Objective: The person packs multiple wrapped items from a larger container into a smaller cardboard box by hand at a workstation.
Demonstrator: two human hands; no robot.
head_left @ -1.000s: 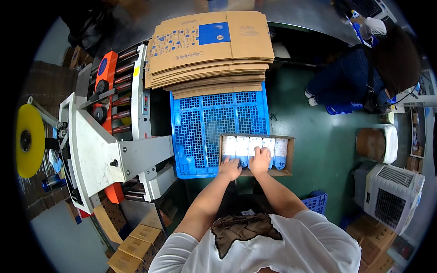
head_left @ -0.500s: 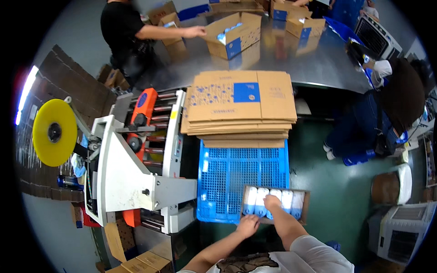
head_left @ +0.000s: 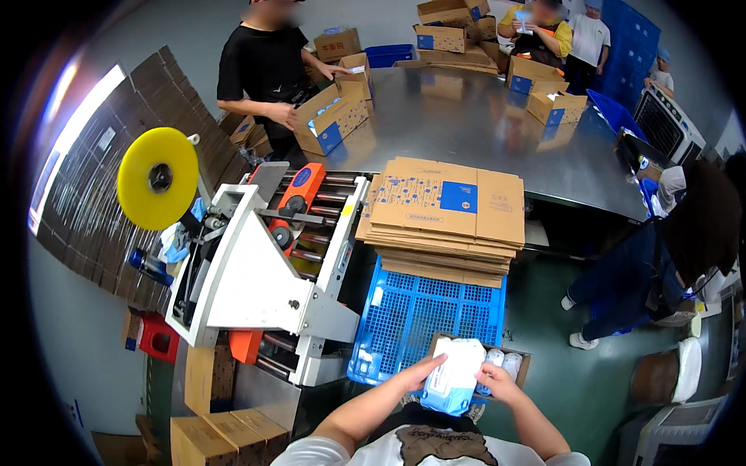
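A white and blue soft pack (head_left: 454, 378), which looks like a pack of wet wipes, is held up in front of my body. My left hand (head_left: 422, 373) grips its left side, thumb on the front. On its right side, my right hand (head_left: 497, 382) pinches the edge. Behind and below the pack is an open cardboard box (head_left: 526, 374), partly covered by it. A few more white and blue packs (head_left: 510, 365) stand upright inside the box, to the right of the held one.
The box meets the near right corner of a blue plastic crate (head_left: 368, 342), which bears a stack of flattened cartons (head_left: 423, 203). A carton-sealing machine (head_left: 249, 283) stands left. Beyond is a metal table (head_left: 443, 124) with open cartons; co-workers stand around it and at right.
My right hand has come out of the box, and a pack is now lifted between both hands. My left hand has left the box's edge. The view has tilted upward.
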